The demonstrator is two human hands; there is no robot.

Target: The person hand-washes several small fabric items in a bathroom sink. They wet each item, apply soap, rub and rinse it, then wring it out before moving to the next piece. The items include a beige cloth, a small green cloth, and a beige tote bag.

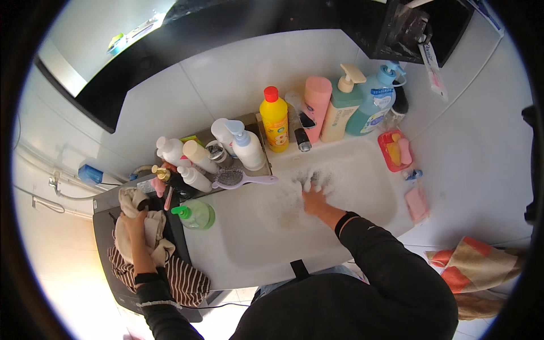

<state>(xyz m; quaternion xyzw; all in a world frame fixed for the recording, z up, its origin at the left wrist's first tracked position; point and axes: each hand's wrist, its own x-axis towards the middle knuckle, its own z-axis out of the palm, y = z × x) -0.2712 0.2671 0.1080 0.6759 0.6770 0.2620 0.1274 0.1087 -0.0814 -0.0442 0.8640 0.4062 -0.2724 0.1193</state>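
My right hand (314,199) reaches into the white washbasin (246,250), its fingertips among white suds over darker, cloudy water or residue. The fingers are partly hidden by foam, and I cannot tell whether they hold anything. The black faucet (302,140) is just above that hand. On the left, my left hand (135,225) rests on a bunched cream cloth (155,227), its fingers curled at the fabric. Below the cloth lies a brown-and-white striped fabric (187,276), both on a dark appliance top (106,259). A green pump bottle (195,214) stands between that pile and the basin.
Behind the basin stand a yellow bottle (275,123), a pink bottle (316,106) and pump bottles (340,110). A lilac hairbrush (238,178) lies by several toiletries. A red soap dish (384,153) and a pink soap bar (416,204) sit on the right rim; a patterned towel (476,263) hangs right.
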